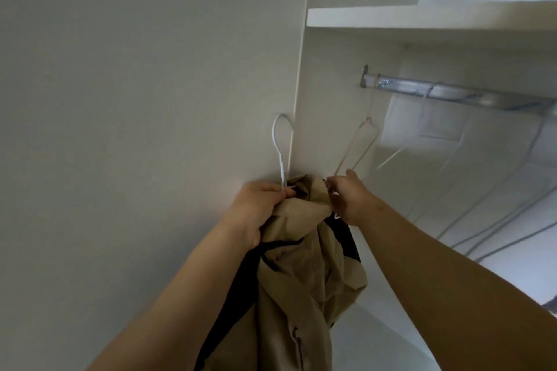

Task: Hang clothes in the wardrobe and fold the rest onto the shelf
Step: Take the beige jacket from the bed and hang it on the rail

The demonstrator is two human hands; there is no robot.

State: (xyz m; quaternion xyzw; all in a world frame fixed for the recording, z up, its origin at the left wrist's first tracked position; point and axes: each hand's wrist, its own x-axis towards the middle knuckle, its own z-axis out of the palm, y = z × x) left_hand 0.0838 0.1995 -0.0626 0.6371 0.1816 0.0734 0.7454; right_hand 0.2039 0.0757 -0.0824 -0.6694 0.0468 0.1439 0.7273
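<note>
I hold a tan jacket (304,265) up high with both of my hands. The jacket is tan on the outside and black on the inside. It sits on a white hanger (281,141) made of thin wire.

My left hand (256,211) is closed tight. Its fingers curl round a bunch of the jacket's cloth at the top left, and they squeeze the thin neck of the white hanger too. The hook of the hanger sticks straight up out of my left hand. It is not on anything.

My right hand (346,199) is at the top right of the jacket, just beside my left hand. Its fingers pinch the top edge of the cloth, and the thumb points up. A little white bit of the hanger pokes out under this hand.

The top of the jacket is bunched up between my two hands. The rest of it hangs down below them, between my arms. A zip shows low down on the front.

The hook is in front of the white side wall (328,105) of the wardrobe. The metal rail (452,92) is up and to the right, well apart from the hook. A pink hanger (358,144) hangs on the rail near its left end, and its bottom part is close to my right thumb. More thin hangers (428,96) hang farther along the rail, but they look blurry. A white shelf (422,16) is above the rail.
</note>
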